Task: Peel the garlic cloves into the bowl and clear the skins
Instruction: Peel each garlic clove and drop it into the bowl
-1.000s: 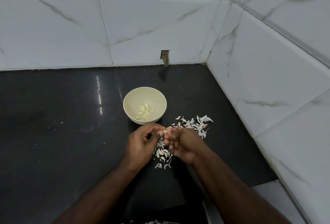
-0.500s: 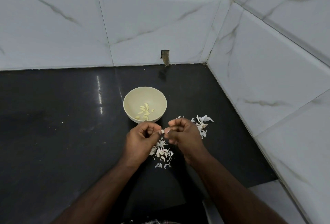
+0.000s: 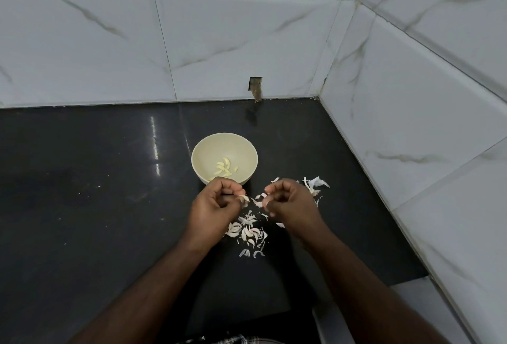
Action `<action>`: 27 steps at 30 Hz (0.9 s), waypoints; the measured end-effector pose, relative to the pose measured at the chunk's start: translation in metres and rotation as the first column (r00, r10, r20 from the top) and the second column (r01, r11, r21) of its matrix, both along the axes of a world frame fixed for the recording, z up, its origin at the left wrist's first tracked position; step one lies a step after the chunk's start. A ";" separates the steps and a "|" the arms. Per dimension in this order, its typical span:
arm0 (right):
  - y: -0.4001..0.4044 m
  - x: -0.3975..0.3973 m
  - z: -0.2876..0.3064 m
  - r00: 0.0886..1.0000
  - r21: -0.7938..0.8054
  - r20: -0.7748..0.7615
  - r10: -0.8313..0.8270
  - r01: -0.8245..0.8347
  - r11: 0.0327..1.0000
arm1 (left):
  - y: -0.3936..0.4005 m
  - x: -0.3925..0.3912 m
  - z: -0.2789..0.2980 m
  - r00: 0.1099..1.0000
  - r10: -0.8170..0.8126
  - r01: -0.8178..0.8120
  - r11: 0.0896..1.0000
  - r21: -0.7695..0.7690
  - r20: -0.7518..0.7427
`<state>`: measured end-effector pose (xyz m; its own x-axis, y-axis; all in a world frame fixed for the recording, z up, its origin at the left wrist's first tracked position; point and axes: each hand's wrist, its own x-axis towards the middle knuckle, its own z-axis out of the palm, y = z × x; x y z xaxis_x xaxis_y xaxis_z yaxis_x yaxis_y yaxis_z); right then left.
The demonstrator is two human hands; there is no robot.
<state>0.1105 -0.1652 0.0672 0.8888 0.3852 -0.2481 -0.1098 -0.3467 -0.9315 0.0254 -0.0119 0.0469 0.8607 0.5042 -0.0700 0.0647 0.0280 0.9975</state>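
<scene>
Head view: garlic clove (image 3: 245, 198) is pinched at the fingertips of the left hand (image 3: 215, 210), long axis roughly horizontal, tip pointing toward the right hand (image 3: 288, 204). Right hand fingers are curled, pinching a small pale scrap; skin or clove cannot be told. Bowl (image 3: 204, 149) with peeled cloves (image 3: 223, 168) sits just behind. Skins (image 3: 251, 231) lie on the dark counter (image 3: 82, 179). No legible writing

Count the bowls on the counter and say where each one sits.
1. The bowl sits on the dark counter, just beyond the left hand, with peeled cloves inside.
</scene>
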 end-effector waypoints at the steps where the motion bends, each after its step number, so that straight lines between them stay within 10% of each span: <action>1: -0.004 0.003 0.001 0.998 -0.042 0.057 -0.013 0.015 0.999 | -0.001 0.000 0.001 1.000 -0.002 0.002 0.998 -0.063 -0.003; 9: -0.014 0.009 0.014 0.931 -0.447 0.310 0.195 -0.038 0.894 | -0.004 0.003 0.004 1.000 -0.020 0.018 0.942 -0.334 -0.003; 27: 0.003 0.002 0.008 0.983 -0.021 0.093 0.157 -0.155 0.988 | -0.003 0.002 0.004 0.996 -0.093 0.093 0.944 -0.318 0.012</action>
<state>0.1126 -0.1617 0.0757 0.8377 0.5182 -0.1725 0.0347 -0.3657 -0.9301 0.0271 -0.0144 0.0513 0.9023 0.3732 -0.2158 0.0849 0.3370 0.9377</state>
